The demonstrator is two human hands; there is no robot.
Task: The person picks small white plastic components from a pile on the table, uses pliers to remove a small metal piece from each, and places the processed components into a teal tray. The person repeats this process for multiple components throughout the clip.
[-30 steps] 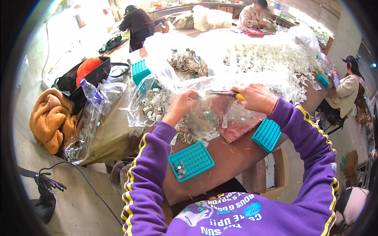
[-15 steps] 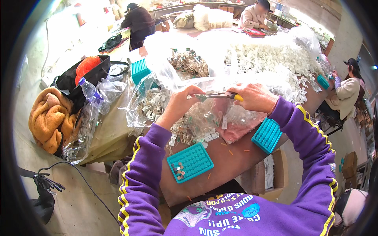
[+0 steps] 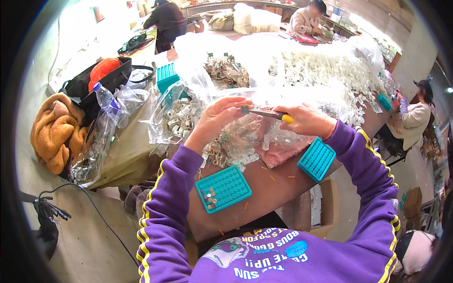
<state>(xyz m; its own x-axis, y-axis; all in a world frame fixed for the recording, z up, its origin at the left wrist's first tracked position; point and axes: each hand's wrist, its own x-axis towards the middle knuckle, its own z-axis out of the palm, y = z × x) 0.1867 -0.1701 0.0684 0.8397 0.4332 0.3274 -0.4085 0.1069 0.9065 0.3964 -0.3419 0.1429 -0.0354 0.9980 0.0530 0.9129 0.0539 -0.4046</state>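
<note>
Above the table, my left hand (image 3: 221, 115) pinches a small greenish circuit board (image 3: 244, 109) between thumb and fingertips. My right hand (image 3: 309, 120) is wrapped round a pair of pliers (image 3: 266, 113) with yellow handles. The pliers' jaws point left and meet the small board's edge; whether they grip it is too small to tell. Below my hands lies a teal dimpled tray (image 3: 231, 184), with several small round discs (image 3: 209, 198) in its left corner. A second teal tray (image 3: 317, 159) sits at the table's right edge.
Clear plastic bags and white parts (image 3: 181, 118) lie behind my left hand. A large heap of white pieces (image 3: 311, 70) covers the far table. A bottle (image 3: 106, 101), black bag (image 3: 85, 96) and orange-brown cloth (image 3: 59, 132) are at left. A seated person (image 3: 415, 111) works at right; others work farther back.
The small board has turned so more of its face shows, and my left fingers have opened out somewhat around it. The pliers stay in my right hand. The view has shifted slightly.
</note>
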